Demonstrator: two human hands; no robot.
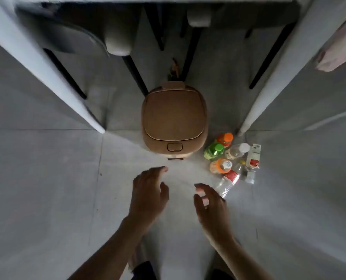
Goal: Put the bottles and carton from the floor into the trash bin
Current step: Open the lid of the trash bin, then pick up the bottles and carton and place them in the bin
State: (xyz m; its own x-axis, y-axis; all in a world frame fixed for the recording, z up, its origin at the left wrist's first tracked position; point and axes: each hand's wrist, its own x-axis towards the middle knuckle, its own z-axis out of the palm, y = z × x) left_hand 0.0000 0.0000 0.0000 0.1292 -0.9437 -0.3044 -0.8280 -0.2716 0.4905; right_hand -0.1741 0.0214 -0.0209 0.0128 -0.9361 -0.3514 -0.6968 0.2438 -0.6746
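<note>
A brown trash bin (173, 118) stands on the floor with its lid closed. Right of it lies a cluster of bottles: one with an orange cap (225, 139), a green one (214, 150), a clear one with a white cap (237, 150), an orange one with a pale cap (221, 165), a clear one with a red label (228, 182) and a small clear one (245, 172). A white carton (254, 156) lies at the cluster's right edge. My left hand (147, 196) hovers open in front of the bin. My right hand (209, 209) is open, just left of the red-label bottle.
Grey tiled floor all around. Behind the bin are chairs with black legs (134, 71) under a table. A pale table leg (248, 120) slants down close to the bottles on the right, another (83, 110) on the left. A small brownish object (175, 67) lies behind the bin.
</note>
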